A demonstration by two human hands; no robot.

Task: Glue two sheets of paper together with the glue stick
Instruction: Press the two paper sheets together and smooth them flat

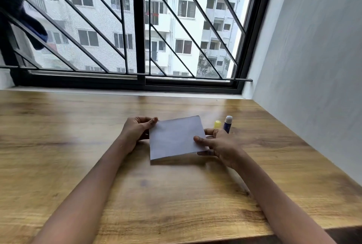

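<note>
Paper [175, 138] — pale, pinched at opposite edges by left hand [137, 129] and right hand [217, 144], raised off table [78, 126]. Glue stick [228, 124] — upright, uncapped; yellow cap [217, 124] beside it.

table [78, 145] left half: open | right: glue stick [228, 124], yellow cap [217, 124] near wall [313, 67]

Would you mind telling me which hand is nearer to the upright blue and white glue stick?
Right. The right hand sits just in front of the blue and white glue stick, holding the paper's right edge; the left hand is across the white paper, at its left corner.
</note>
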